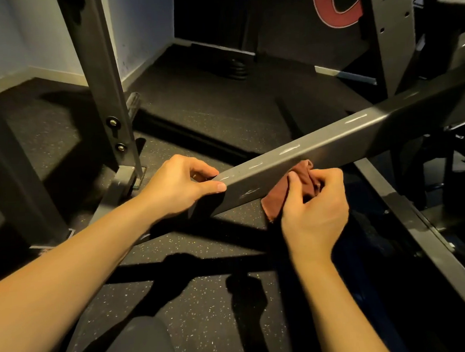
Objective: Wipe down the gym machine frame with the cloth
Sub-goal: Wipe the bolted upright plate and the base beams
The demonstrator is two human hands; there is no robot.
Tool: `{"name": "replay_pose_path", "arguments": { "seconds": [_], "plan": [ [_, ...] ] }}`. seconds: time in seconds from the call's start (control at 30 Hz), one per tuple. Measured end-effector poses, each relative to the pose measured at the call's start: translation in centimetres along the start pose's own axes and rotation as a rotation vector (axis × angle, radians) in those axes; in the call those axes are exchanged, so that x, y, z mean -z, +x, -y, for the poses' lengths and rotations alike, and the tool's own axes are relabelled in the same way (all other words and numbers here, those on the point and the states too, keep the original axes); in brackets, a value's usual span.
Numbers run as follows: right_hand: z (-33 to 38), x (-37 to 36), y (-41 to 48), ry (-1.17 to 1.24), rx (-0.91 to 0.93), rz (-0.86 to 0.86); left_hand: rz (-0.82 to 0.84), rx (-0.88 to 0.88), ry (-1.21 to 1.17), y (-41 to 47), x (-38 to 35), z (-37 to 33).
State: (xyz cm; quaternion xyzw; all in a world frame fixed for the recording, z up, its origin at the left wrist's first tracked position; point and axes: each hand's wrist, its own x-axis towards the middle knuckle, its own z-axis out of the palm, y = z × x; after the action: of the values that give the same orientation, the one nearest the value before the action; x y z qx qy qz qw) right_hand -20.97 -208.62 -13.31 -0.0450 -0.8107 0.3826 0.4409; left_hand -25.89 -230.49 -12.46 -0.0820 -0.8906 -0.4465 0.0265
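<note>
Nearest to me, below the frame beam point(333, 145), both bare forearms reach up and forward over a dark padded seat point(133, 350) and the speckled rubber floor point(206, 300).

Right hand point(314, 211): against the beam's near side face, wrist bent, fingers and thumb curled and pinching a bunched rust-brown cloth point(303, 173). The cloth sits pressed to the beam's lower edge, with one corner hanging loose beneath.

Left hand point(177, 187): at the beam's low end. The thumb lies along the top edge and the fingers wrap over the far side, gripping the steel.

Handling, my judgement: the cloth looks light, limp and soft, so it is best wadded into a pad as it is here, otherwise it will fold and trail. The beam is stiff painted steel, smooth, probably heavy and fixed, and it tolerates firm pressure. Pale scuffs run along its top face. The low end seems a sound bracing point.

Beyond the beam's low end stands an upright post point(102, 75) with two bolts.
</note>
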Motion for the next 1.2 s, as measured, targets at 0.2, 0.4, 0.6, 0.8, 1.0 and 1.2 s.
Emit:
{"name": "replay_pose_path", "arguments": {
  "seconds": [0.2, 0.4, 0.6, 0.8, 1.0, 1.2],
  "plan": [
    [0.5, -4.0, -6.6, -0.074, 0.082, 0.529, -0.025, -0.002, 0.007, -0.1, -0.2, 0.2],
    [0.7, -0.4, 0.3, 0.022, 0.027, 0.035, -0.006, -0.006, -0.006, -0.1, -0.1, 0.1],
    [0.5, -4.3, -4.9, 0.019, 0.159, 0.257, -0.037, -0.021, -0.031, -0.1, -0.3, 0.6],
    [0.1, -0.9, -0.8, -0.048, 0.188, 0.147, -0.041, 0.005, -0.016, -0.3, -0.3, 0.4],
    [0.5, 2.7, 5.0, 0.068, -0.019, -0.280, -0.048, 0.007, -0.033, -0.3, -0.4, 0.3],
    [1.9, -3.3, -3.9, -0.002, 0.181, 0.377, -0.024, 0.004, -0.009, -0.2, -0.1, 0.2]
  ]
}}
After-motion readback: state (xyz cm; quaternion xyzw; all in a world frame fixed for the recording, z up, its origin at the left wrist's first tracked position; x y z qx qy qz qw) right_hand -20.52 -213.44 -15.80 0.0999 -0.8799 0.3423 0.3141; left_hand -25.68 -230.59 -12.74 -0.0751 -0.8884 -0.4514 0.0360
